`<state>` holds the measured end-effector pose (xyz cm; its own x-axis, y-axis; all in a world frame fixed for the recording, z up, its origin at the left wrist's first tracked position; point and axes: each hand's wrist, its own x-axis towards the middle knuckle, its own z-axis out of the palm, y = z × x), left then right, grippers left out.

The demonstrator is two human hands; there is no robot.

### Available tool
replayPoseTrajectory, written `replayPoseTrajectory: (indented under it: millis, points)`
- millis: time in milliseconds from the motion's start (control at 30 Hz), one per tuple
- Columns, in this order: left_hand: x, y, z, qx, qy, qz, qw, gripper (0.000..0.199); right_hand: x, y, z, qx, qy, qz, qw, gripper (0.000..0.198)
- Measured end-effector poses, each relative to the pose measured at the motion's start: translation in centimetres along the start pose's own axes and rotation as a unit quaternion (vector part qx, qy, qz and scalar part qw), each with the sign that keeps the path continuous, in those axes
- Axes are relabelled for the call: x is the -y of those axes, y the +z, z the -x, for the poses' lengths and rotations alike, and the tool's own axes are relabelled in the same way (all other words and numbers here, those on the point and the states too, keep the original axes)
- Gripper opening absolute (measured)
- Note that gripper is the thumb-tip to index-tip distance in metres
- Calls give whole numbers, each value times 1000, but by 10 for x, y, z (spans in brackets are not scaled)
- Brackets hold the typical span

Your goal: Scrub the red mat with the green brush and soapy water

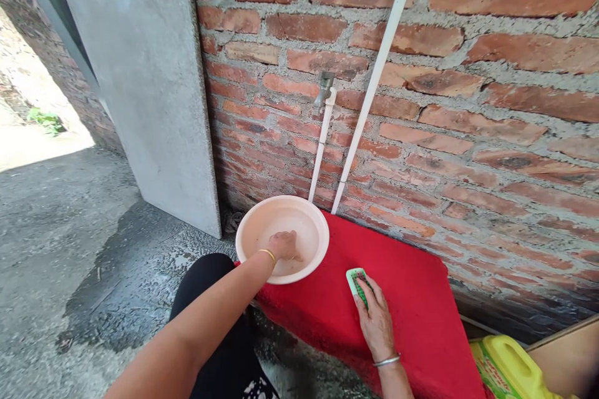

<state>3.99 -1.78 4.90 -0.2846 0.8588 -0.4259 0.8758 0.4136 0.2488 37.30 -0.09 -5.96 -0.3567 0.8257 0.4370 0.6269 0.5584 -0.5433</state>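
My left hand (283, 245), with a gold bangle at the wrist, reaches down into a pale pink basin (243, 249) of water. Its fingers point downward and are partly lost in the water, so whether they hold anything cannot be made out. The basin rests at the left end of a surface spread with red cloth (412, 274). On that cloth, my right hand (375, 318), wearing a silver bangle, is closed around a scrubbing brush (354, 280) with a pale green body and green and dark bristles.
A brick wall (397, 100) rises behind, with a tap (324, 87) and white pipes (374, 75). At left, a grey slab (145, 87) leans on it above wet concrete floor (112, 274). A yellow jug (508, 361) stands at lower right, beside a tan board (566, 355).
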Motion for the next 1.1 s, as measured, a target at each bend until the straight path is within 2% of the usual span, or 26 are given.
replayPoseTrajectory:
  millis: [200,300,400,600,733,867,1100]
  points:
    - [-3,-7,6,27,5,-48,998,82,-41,-29,-4,-113,81,36,990,63]
    - [-3,-6,4,28,3,-49,998,83,-44,-30,-5,-134,94,48,985,64]
    - [-3,-6,4,24,1,-46,999,84,-28,-20,-2,-107,69,32,991,56]
    - [-3,-7,5,26,0,-52,998,82,16,3,0,35,-34,-16,999,39]
    - [-1,-6,5,21,-2,-50,999,81,27,18,-12,26,-27,-3,999,40]
    - [-1,-5,5,21,-8,-49,999,80,9,16,-26,-31,16,22,999,45]
    - [-2,-3,2,20,-12,-40,999,79,-40,-26,-16,-124,64,69,988,62]
